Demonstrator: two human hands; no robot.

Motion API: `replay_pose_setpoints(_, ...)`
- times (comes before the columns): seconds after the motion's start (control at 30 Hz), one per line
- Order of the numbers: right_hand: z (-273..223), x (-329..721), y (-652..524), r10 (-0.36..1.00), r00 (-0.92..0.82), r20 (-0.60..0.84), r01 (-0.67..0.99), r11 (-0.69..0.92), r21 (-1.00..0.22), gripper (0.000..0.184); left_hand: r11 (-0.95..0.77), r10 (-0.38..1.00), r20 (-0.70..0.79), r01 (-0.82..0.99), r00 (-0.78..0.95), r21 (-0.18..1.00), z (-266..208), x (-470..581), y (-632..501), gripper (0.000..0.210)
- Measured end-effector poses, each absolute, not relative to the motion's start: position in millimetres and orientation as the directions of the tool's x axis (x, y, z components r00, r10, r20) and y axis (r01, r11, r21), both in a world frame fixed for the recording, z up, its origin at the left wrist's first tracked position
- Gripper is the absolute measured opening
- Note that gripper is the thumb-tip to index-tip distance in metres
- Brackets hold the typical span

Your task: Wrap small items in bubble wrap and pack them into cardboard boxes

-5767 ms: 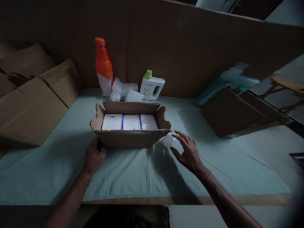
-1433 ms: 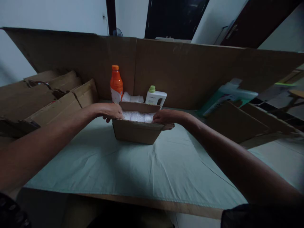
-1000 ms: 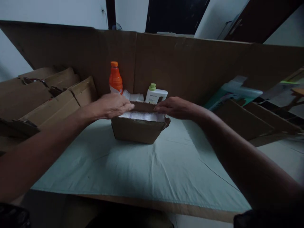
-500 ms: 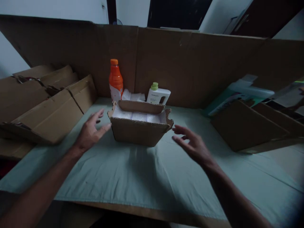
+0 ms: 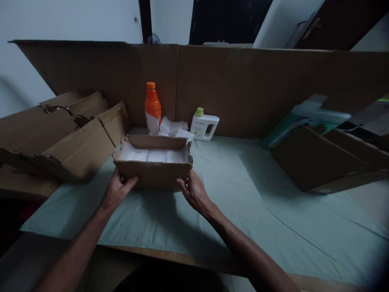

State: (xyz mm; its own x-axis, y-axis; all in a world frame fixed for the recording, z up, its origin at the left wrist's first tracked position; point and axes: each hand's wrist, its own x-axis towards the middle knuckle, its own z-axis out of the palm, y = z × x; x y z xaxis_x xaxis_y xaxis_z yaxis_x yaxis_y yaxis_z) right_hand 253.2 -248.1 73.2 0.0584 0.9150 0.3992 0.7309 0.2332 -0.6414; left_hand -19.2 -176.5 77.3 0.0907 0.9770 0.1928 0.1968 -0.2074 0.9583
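An open cardboard box [image 5: 154,175] is near the middle of the cloth-covered table, with bubble wrap [image 5: 152,155] lining its inside. My left hand [image 5: 118,190] grips the box's lower left corner, its thumb on the front face and its fingertips hidden round the side. At the right corner my right hand [image 5: 194,190] holds the box the same way, thumb in front. Behind the box stand an orange bottle [image 5: 152,107] and a white jug with a green cap [image 5: 205,125]. Between these two lies more bubble wrap [image 5: 173,126].
Several open cardboard boxes [image 5: 82,142] crowd the left side. To the right, a teal liquid jug [image 5: 304,121] leans by another cardboard box [image 5: 319,162]. A tall cardboard panel [image 5: 243,89] runs along the back. Pale green cloth [image 5: 243,211] covers the table.
Both hands were apart from the box and now hold its two lower corners. The box has shifted to the left, away from the white jug.
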Motion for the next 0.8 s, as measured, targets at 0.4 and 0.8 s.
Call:
replay_pose_setpoints(0.4,83.8,390.3,-454.6,0.748,0.557,0.361,0.762,-0.287,-0.581,0.032,-0.113,0.706,0.086,-0.009,0.703,0.994,68.8,181.6,-239.8,0.074)
replay_pose_setpoints(0.8,36.0,504.9,-553.8,0.596,0.768,0.236,0.459,-0.253,-0.852,0.08,-0.183,0.409,0.093,-0.019,0.908,0.983,46.2,289.6,-279.9,0.068)
